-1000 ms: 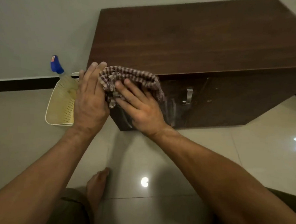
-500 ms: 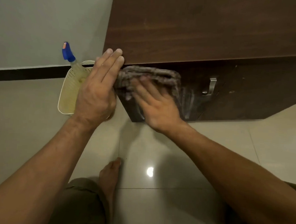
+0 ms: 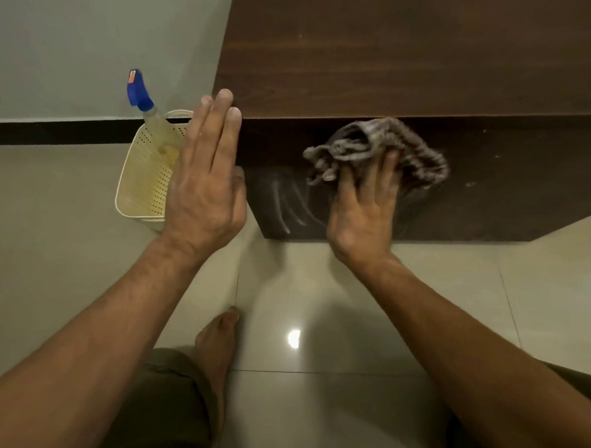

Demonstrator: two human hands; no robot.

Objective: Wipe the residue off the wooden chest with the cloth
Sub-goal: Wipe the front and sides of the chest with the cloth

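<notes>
The dark wooden chest (image 3: 416,52) fills the upper right, its front face pointing toward me. A crumpled brown checked cloth (image 3: 387,150) lies against that front face. My right hand (image 3: 365,210) presses the cloth flat on the wood with straight, spread fingers. Pale smeared streaks of residue (image 3: 285,202) show on the front face just left of the cloth. My left hand (image 3: 205,181) is flat with straight fingers, its fingertips touching the chest's left front corner.
A cream perforated basket (image 3: 142,178) stands on the floor left of the chest, holding a spray bottle with a blue trigger head (image 3: 138,90). Glossy beige tiles cover the floor. My bare foot (image 3: 217,343) rests below the chest corner. A grey wall with a dark skirting runs behind.
My right hand has slid the cloth to the right across the chest's front, uncovering pale streaks. My left hand stays at the corner. The metal handle is now hidden behind the cloth.
</notes>
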